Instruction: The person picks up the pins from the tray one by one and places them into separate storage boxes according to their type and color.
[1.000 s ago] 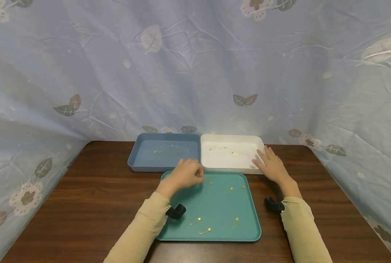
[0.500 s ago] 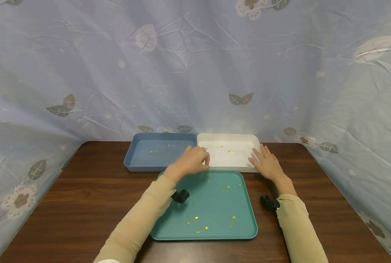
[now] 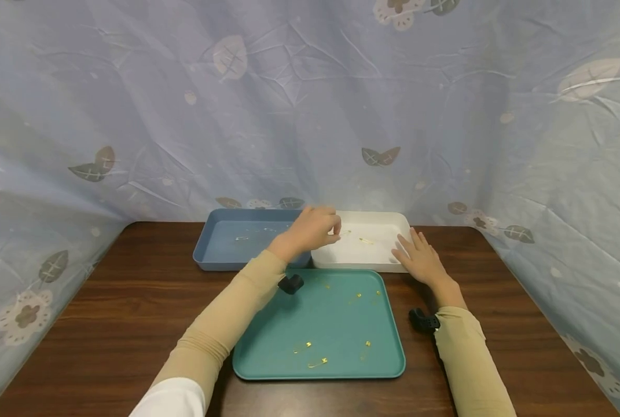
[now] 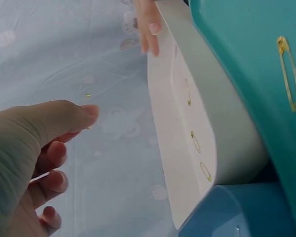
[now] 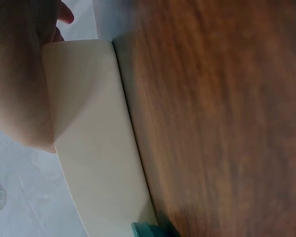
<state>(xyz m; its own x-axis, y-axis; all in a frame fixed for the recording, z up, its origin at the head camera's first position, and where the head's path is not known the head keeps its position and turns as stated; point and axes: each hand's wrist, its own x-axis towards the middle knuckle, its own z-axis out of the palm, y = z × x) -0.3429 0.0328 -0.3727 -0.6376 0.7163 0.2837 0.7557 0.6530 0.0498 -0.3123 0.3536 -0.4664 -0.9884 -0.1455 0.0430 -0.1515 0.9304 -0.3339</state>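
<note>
My left hand (image 3: 314,227) is over the seam between the blue tray (image 3: 201,255) and the white tray (image 3: 359,262). In the left wrist view its thumb and forefinger pinch a gold safety pin (image 4: 88,95), only small bits of which show. Several gold safety pins lie in the white tray, one of them a pin (image 3: 366,241) near its middle. My right hand (image 3: 421,260) rests with spread, straight fingers at the white tray's right end. On the green tray (image 3: 336,318), several more pins lie scattered, including a pin (image 3: 317,363) near the front edge.
Thin pins, among them a pin (image 3: 242,238), lie in the blue tray. The trays stand on a dark wooden table (image 3: 132,313). A pale blue patterned curtain (image 3: 289,116) hangs behind and along both sides.
My left hand has risen from the green tray's back edge, moving away and slightly right to above the white tray's left side. The right hand stays at the white tray's right end.
</note>
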